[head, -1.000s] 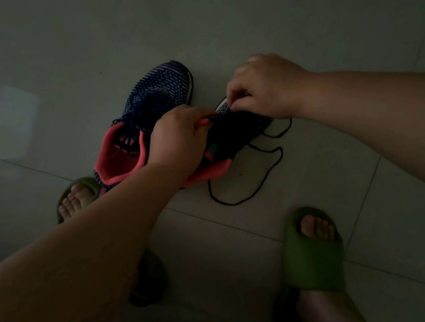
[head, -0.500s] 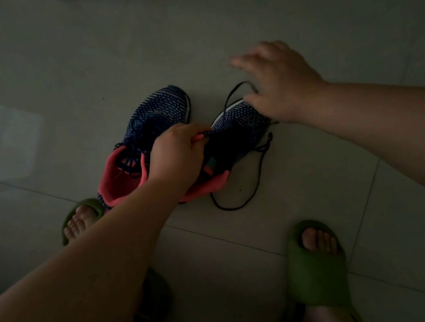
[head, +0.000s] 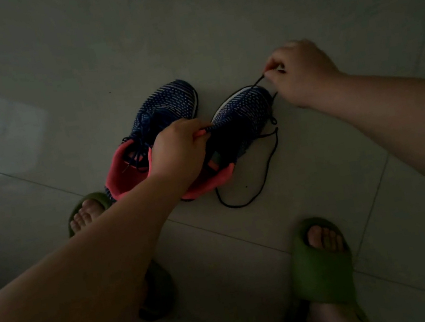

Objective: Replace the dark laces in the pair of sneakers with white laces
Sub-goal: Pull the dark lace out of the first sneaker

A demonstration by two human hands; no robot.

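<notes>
- Two sneakers lie side by side on the tiled floor, toes pointing away from the person; the left sneaker has its dark lace threaded, the right sneaker is being unlaced.
- Left hand grips the right sneaker at its pink tongue, fingers curled round it, bracing the shoe.
- Right hand sits just past the toe, fingertips pinched together on the dark lace.
- From that pinch the lace runs back toward the toe eyelets, nearly along the shoe's long axis; a second strand trails off the shoe's right side and loops on the floor toward the heel.
- Judgement: the pull should go on away from the body, in line with the shoe, while the left hand holds it against sliding.
- Right hand is the nearer one to the free lace, so it should do the drawing.
- No white lace is in view.
</notes>
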